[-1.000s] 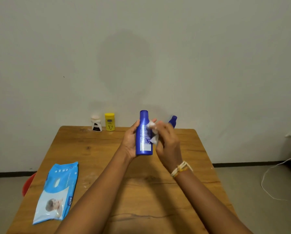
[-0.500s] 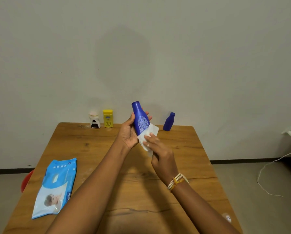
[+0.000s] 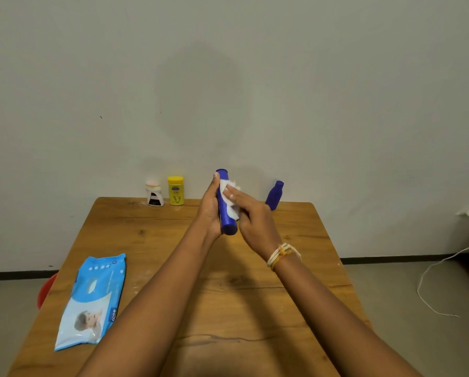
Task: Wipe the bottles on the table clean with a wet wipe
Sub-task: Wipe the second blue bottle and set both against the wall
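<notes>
The left hand (image 3: 210, 210) holds a tall blue bottle (image 3: 226, 210) upright above the middle of the desk (image 3: 296, 268), nearer its far edge; the left grip is closed around the bottle's side, thumb up near the cap. The right hand (image 3: 255, 213) presses a white wet wipe (image 3: 232, 198) against the bottle's right side. Its fingers lie fairly straight over the wipe, so the right grip is flat and pressing rather than curled, though the underside of the hand is hidden. The wipe is bunched between those fingers and the bottle, touching both. A band of pale and yellow threads (image 3: 282, 255) circles the right wrist.

Along the far edge of the desk three other containers stand upright against the wall (image 3: 228, 77). Near the far left corner is a small white bottle (image 3: 154, 194) with a dark label and a pinkish top, and just beside it on its right a yellow bottle (image 3: 176, 190). A smaller blue bottle (image 3: 274, 195) stands toward the far right, partly behind the right hand.

A light blue pack of wipes (image 3: 91, 300) lies flat by the left edge of the desk, near the near left corner, well apart from the bottles. Something red (image 3: 44, 292) shows below the left edge; what it is cannot be told. A white cable (image 3: 432, 273) trails across the floor to the right.
</notes>
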A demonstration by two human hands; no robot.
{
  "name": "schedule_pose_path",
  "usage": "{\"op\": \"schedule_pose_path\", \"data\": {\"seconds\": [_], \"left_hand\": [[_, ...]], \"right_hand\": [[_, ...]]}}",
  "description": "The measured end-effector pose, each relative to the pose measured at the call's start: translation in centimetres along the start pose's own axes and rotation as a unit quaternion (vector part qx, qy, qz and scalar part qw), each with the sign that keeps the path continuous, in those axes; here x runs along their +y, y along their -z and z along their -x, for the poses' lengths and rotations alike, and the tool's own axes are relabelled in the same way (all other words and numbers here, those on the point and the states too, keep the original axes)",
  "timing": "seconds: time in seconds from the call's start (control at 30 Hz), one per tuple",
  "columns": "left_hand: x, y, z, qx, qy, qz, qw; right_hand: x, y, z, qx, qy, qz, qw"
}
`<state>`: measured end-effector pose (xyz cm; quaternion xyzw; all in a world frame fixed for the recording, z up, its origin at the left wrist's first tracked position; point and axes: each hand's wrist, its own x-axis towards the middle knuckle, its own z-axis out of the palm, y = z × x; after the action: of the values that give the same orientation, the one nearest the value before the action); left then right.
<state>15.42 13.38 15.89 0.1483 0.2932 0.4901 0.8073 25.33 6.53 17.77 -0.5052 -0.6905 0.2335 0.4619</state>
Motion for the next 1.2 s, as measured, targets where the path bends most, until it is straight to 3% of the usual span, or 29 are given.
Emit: {"op": "schedule_pose_path", "data": {"seconds": [0.17,0.27,0.33,0.4,0.43,0.57,0.7,0.83,0.97,1.07,1.2], "left_hand": [[0.3,1.4,-1.0,0.004,-0.005,0.037,0.999],[0.2,1.6,-0.9,-0.015,-0.006,0.063,0.998],[0.4,1.3,-0.7,-0.006,-0.015,0.076,0.997],[0.6,0.6,-0.5,0.016,-0.039,0.085,0.995],[0.6,0.2,-0.5,0.027,-0.059,0.085,0.994],[-0.1,-1.2,-0.6,0.061,-0.165,0.006,0.984],[-0.9,-1.7,-0.5,0.078,-0.293,-0.128,0.944],[-1.7,-1.6,-0.1,0.065,-0.354,-0.19,0.913],[-1.4,-1.2,-0.5,0.066,-0.382,-0.222,0.895],[-0.8,-0.9,-0.7,0.064,-0.366,-0.202,0.906],[-1.1,-0.4,-0.6,0.021,-0.324,-0.17,0.931]], "right_hand": [[1.6,-0.3,4.8,-0.004,0.115,0.094,0.989],[2.2,0.3,5.5,0.042,0.107,0.085,0.99],[1.9,0.1,4.9,0.16,-0.02,-0.004,0.987],[1.6,-0.3,3.9,0.266,-0.206,-0.121,0.934],[1.4,-0.5,3.3,0.279,-0.277,-0.168,0.904],[-0.5,-1.4,1.5,0.206,-0.395,-0.423,0.789],[-1.2,-1.7,0.4,0.221,-0.434,-0.502,0.715],[-0.3,-1.8,0.0,0.196,-0.494,-0.453,0.716],[-0.4,-2.1,1.4,0.165,-0.521,-0.494,0.676],[-0.2,-2.1,2.6,0.142,-0.525,-0.518,0.66],[0.6,-1.1,2.0,0.205,-0.503,-0.528,0.653]]}}
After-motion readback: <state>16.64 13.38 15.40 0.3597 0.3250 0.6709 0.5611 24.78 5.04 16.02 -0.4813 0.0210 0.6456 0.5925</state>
